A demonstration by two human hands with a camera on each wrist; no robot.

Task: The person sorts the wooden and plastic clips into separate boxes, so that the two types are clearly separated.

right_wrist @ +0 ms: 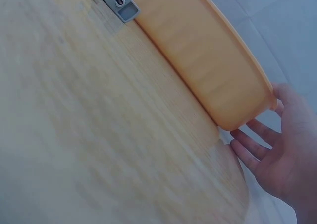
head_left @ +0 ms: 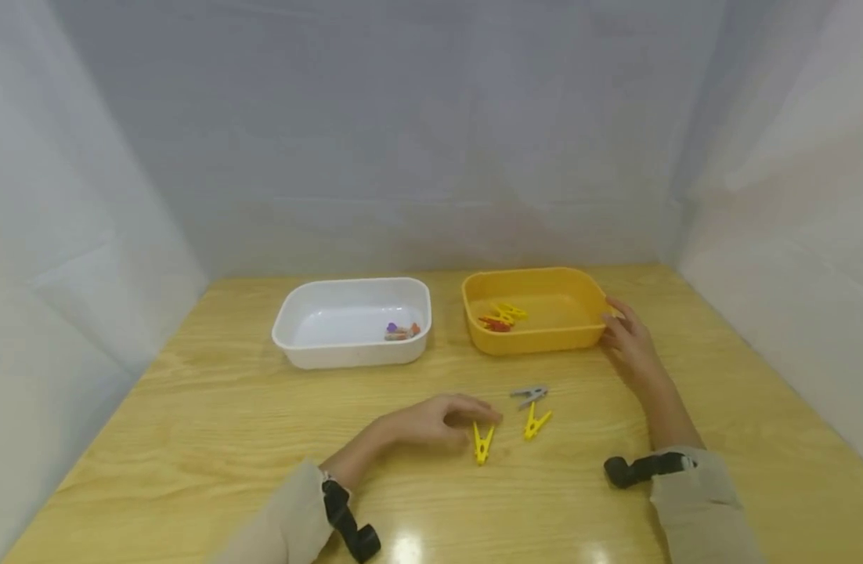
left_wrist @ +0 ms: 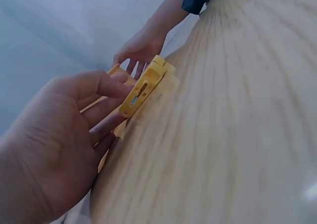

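Reaching with loose, empty fingers, your left hand (head_left: 431,421) is nearing the yellow peg (head_left: 482,444) at 3 o'clock; your right hand (head_left: 629,345), flat and empty, is steadying the yellow tub (head_left: 537,338). Bumping could slide the peg away.

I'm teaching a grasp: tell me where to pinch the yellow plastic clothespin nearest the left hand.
Pinch the yellow plastic clothespin across its forked handle end, probably from above. It lies flat on the wooden table, fork toward the left hand, whose fingertips sit beside it.
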